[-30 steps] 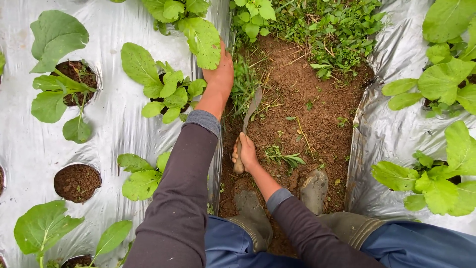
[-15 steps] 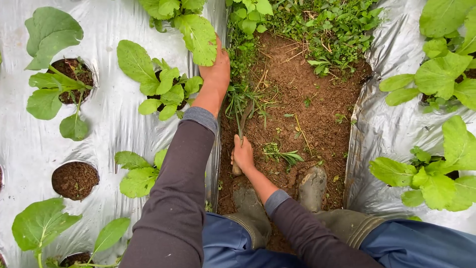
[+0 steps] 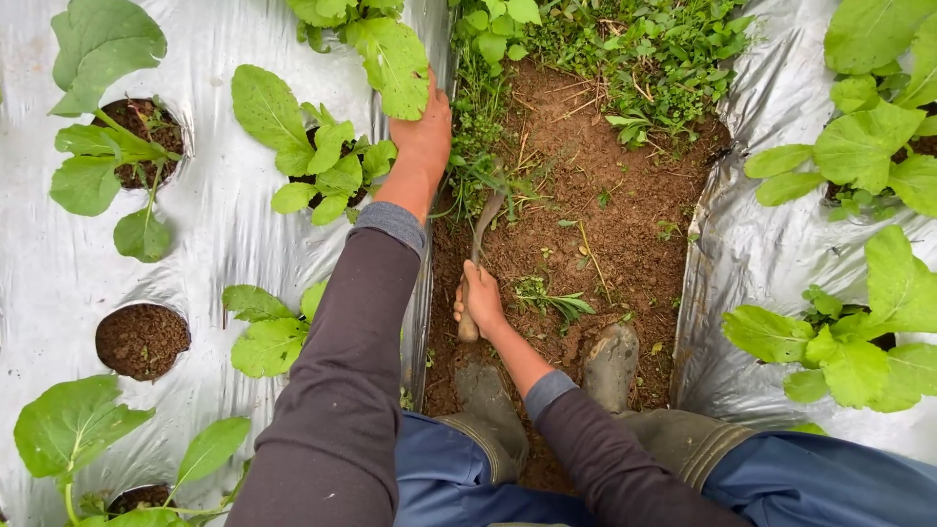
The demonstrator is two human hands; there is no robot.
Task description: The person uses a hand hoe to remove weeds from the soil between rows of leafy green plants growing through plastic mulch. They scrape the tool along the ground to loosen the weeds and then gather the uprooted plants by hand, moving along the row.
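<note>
left hand (image 3: 422, 137) presses flat and open on the silver mulch sheet (image 3: 224, 234) beside a leafy seedling (image 3: 322, 161). right hand (image 3: 480, 303) is clenched around the wooden handle of a small sickle (image 3: 480, 229), blade in the furrow's weeds (image 3: 478, 166). it looks light, stiff and sharp, safest held by the handle.

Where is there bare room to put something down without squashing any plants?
The brown soil path is mostly bare between the curved hand sickle in the right hand and the crinkled silver plastic sheet. Silver sheet also lies bare left of the left hand, between planting holes. The weeds at the far end are crowded.
</note>
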